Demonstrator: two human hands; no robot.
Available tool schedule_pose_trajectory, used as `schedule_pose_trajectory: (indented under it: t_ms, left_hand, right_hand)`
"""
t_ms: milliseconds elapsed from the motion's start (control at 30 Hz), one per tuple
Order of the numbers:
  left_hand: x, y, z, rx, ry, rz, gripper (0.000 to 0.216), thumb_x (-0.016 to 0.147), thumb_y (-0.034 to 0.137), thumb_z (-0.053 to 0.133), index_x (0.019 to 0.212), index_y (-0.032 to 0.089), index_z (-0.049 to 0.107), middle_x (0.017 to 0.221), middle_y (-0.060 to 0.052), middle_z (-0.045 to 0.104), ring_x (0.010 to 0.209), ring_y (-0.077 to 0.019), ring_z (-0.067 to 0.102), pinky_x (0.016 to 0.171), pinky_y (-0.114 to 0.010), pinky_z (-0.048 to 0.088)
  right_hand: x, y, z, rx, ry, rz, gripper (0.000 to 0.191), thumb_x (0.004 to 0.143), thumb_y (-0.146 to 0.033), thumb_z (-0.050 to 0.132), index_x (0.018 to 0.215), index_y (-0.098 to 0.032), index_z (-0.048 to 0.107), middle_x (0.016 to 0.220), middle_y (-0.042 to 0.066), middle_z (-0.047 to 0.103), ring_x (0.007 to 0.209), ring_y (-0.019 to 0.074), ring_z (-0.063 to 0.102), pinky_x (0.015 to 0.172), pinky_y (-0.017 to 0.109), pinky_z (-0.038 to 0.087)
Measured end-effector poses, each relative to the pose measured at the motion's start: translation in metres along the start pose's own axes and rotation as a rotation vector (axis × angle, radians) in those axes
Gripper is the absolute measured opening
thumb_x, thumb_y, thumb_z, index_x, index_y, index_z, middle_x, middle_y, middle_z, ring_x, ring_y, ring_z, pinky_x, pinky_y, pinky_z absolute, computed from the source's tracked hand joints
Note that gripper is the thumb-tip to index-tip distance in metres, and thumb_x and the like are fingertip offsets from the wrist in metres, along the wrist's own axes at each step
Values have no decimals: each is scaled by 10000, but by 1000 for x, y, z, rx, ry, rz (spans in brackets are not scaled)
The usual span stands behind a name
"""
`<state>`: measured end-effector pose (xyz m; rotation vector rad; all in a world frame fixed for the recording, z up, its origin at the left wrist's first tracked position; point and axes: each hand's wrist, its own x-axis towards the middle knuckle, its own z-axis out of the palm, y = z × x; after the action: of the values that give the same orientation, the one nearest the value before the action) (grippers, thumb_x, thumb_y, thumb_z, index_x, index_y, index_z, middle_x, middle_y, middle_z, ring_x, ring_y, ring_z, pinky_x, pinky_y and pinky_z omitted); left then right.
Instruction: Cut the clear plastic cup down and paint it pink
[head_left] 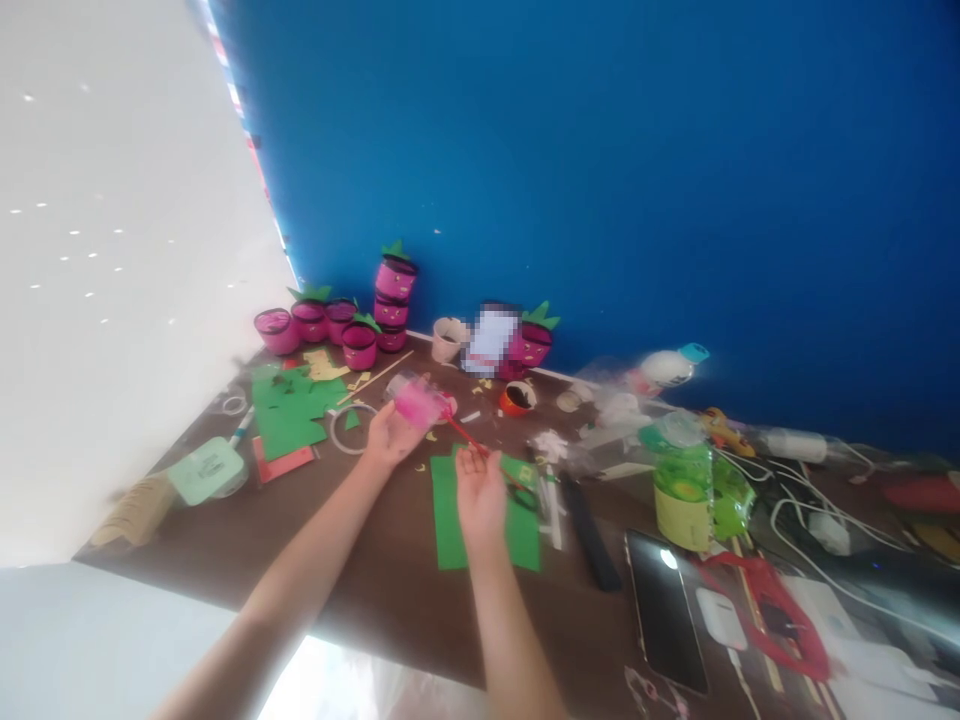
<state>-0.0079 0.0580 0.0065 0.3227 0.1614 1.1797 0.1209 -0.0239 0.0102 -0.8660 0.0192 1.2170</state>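
My left hand is closed around a clear plastic cup with pink colour on it, tilted on its side above the table. My right hand, palm up with curled fingers, holds a thin red paintbrush; its far end reaches to the cup's mouth, and blur hides the tip. Beneath the right hand lies a green sheet, with dark-handled scissors partly on it. A small orange cup with dark contents stands just beyond the hands.
Pink cups with green leaf tops line the blue wall, some stacked. A tape roll, cut green sheets and a pale green paddle lie left. To the right are a black bar, phone, yellow-green container and cables.
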Motion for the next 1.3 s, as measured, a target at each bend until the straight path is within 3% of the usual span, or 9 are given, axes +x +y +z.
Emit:
schedule_pose_trajectory:
  t_ms: [267, 533, 700, 867, 1067, 1300]
  left_hand:
    - [0, 6, -3, 2, 14, 61, 482, 786, 355, 451, 1217, 146, 495, 1289, -82, 513, 1354, -201, 212, 1105, -367, 226]
    - [0, 3, 0, -3, 10, 40, 480, 789, 339, 442, 1227, 148, 488, 1307, -74, 498, 1351, -211, 218, 1101, -387, 230]
    - [-1, 7, 1, -3, 35, 66, 462, 797, 370, 440, 1206, 167, 502, 1282, -73, 522, 1351, -200, 221, 1109, -381, 211]
    - [-1, -1, 1, 14, 5, 24, 477, 761, 354, 487, 1195, 156, 513, 1306, -76, 499, 1355, -221, 203, 1110, -387, 219]
    - [0, 5, -1, 7, 31, 71, 469, 771, 375, 476, 1186, 160, 516, 1292, -82, 510, 1356, -215, 200, 1115, -398, 202]
    - [-1, 0, 2, -2, 3, 17, 458, 772, 343, 468, 1190, 161, 517, 1297, -61, 509, 1359, -216, 191, 1113, -399, 206]
  right_hand:
    - [2, -2, -6, 18, 9, -18, 196, 866, -322, 481, 755, -170, 535, 712, -12, 593, 736, 89, 610, 908, 319, 472]
    - [-1, -2, 1, 73, -1, 56, 234, 905, -303, 408, 782, -157, 543, 717, -5, 591, 733, 78, 612, 913, 299, 472]
    - [0, -2, 1, 12, 34, 8, 203, 876, -321, 470, 766, -162, 531, 719, -9, 589, 738, 78, 612, 924, 291, 463]
    - [-1, 3, 2, -43, -24, 24, 203, 851, -350, 503, 799, -157, 539, 760, 8, 595, 777, 95, 616, 925, 316, 465]
    - [3, -1, -6, -60, -33, -13, 216, 856, -364, 490, 762, -173, 523, 717, -13, 572, 715, 91, 603, 910, 332, 477]
    - [-1, 3, 2, 40, 0, 81, 201, 891, -303, 432, 791, -160, 530, 734, 0, 586, 752, 80, 613, 910, 289, 469]
